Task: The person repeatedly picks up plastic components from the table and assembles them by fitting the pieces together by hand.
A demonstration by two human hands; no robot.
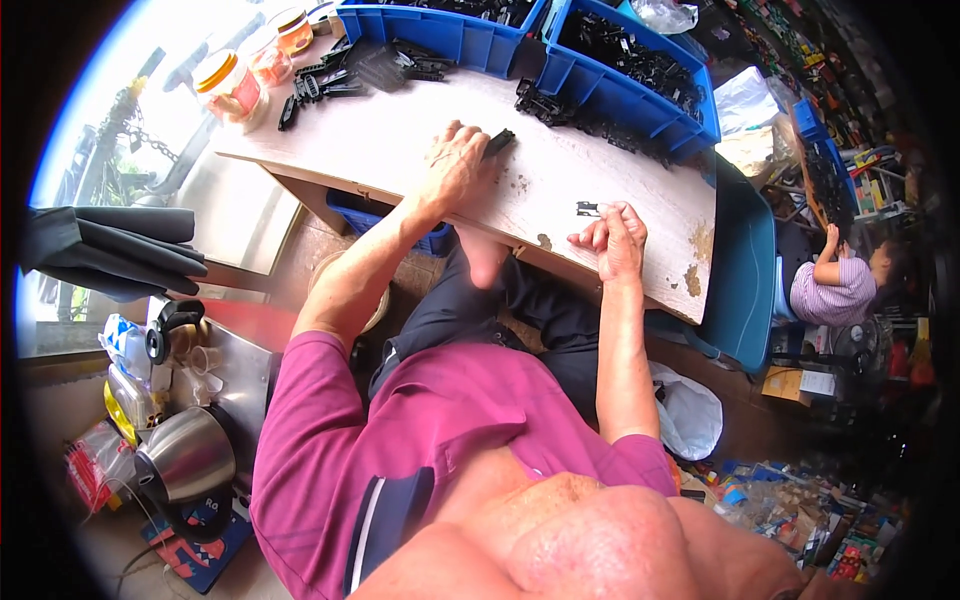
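Observation:
My left hand (456,166) rests on the pale wooden table (375,125), its fingers closed round a dark, elongated plastic piece (498,143) that sticks out past the fingers. Off to the right, above the table's near edge, my right hand (617,240) pinches a small black clip-like part (587,208) by one end. The exact kind of both pieces is too small to make out. A loose heap of black plastic pieces (385,68) lies beyond my left hand. Smaller black parts (600,130) are strewn in front of the right bin.
Two blue bins, a left one (430,40) and a right one (605,115), hold black parts at the table's far side. Jars with orange lids (228,90) stand far left. A teal chair (740,265) adjoins the right end; another person (832,292) sits beyond. A kettle (195,455) is lower left.

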